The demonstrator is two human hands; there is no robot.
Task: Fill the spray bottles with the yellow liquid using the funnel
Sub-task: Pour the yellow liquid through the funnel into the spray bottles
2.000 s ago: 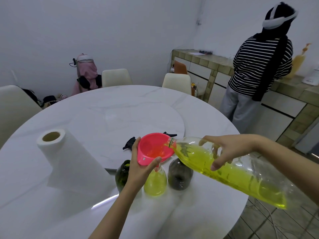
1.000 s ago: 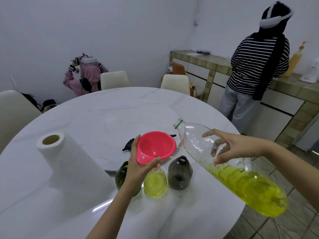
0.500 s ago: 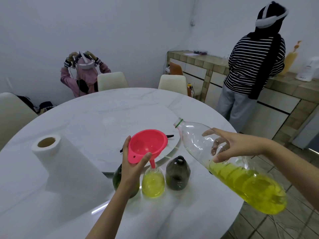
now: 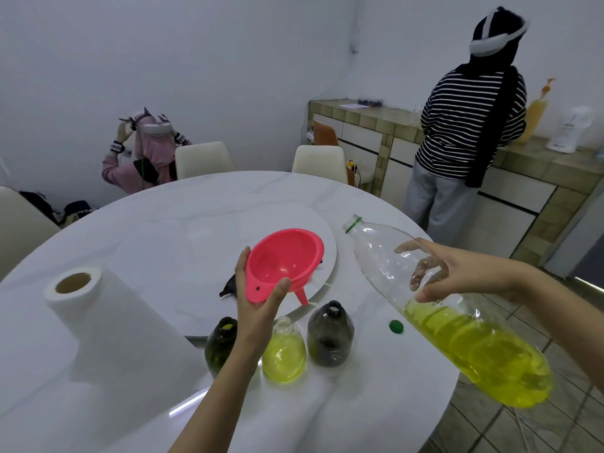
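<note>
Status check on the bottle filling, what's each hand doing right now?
Left hand holds pink funnel lifted off the filled clear bottle. Right hand grips big bottle, neck up. Grey bottle open, empty.

Both arms reach forward, each hand closed in a grip.
Left hand (image 4: pixel 258 308) raised, thumb and fingers curled upward, pinching; right hand (image 4: pixel 457 273) held higher, fingers spread and wrapped round, thumb underneath.

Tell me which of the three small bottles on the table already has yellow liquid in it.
The clear middle bottle, full of yellow liquid. The dark green bottle to its left, partly behind the left hand's wrist, and the smoky grey bottle to its right look unfilled.
</note>
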